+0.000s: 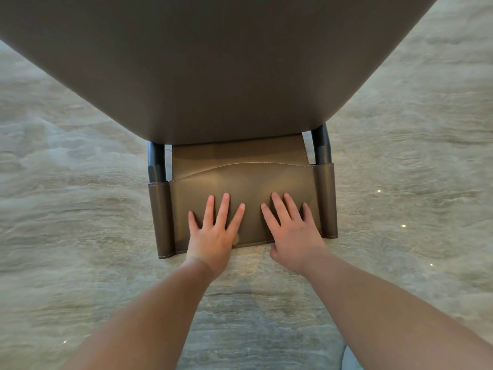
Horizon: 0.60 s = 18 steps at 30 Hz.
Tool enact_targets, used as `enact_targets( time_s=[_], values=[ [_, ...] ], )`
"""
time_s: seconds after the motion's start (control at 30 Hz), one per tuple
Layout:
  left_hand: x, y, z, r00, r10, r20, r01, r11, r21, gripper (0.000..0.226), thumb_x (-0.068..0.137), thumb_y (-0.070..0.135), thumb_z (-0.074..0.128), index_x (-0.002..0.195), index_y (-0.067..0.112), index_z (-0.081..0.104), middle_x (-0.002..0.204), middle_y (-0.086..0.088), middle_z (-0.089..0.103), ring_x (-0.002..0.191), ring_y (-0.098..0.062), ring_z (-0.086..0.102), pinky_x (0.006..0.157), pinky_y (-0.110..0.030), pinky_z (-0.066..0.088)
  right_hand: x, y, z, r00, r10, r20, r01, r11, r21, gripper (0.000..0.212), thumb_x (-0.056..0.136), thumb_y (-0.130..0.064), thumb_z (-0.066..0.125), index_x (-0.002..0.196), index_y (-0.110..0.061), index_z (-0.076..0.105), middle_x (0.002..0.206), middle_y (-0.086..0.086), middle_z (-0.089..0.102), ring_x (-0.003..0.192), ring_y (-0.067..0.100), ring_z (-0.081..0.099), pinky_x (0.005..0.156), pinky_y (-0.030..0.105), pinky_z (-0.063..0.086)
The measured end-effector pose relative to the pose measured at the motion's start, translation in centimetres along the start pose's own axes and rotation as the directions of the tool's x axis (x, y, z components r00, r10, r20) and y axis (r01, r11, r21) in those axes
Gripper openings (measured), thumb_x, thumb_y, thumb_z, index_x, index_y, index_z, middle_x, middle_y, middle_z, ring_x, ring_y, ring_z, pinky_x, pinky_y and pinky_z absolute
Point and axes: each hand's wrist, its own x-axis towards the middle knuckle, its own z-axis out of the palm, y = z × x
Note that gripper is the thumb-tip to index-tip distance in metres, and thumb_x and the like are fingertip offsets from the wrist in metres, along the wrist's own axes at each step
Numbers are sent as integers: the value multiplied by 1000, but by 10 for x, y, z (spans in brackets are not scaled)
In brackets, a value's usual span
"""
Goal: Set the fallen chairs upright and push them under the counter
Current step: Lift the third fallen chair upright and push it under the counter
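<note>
The left hand (213, 231) and right hand (292, 231) lie flat, side by side, on the chair (245, 182) back, fingers spread and pointing away. Beyond the fingertips the chair runs under the counter (213, 62). A post (156, 162) stands left of the left hand, another (321, 145) right of the right. The floor (80, 236) lies beneath and around.

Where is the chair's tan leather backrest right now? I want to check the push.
In the head view the tan leather backrest sits centre frame, just below the grey-brown counter edge, with the left hand and right hand pressed flat on it.
</note>
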Motion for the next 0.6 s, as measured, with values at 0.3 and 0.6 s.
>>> enact_targets(
  time_s=[0.3,0.6],
  values=[
    [-5,-5,-7,999,15,38,-13,999,-53,117,87,13,59,137,36,-45,149,1,-48,128,-31,-52,112,-71,7,8,-8,2,1000,22,-7,-23,997,-77,107,88,-27,63,150,-21,-24,159,14,-22,146,44,-15,113,64,13],
    [-15,-3,-29,993,26,116,-25,1000,-5,116,91,13,57,133,37,-49,156,-2,-37,144,-37,-30,116,-65,11,3,-5,-15,996,-52,71,58,994,-93,103,93,-22,58,148,-24,-29,160,10,-25,146,42,-17,115,62,15]
  ],
)
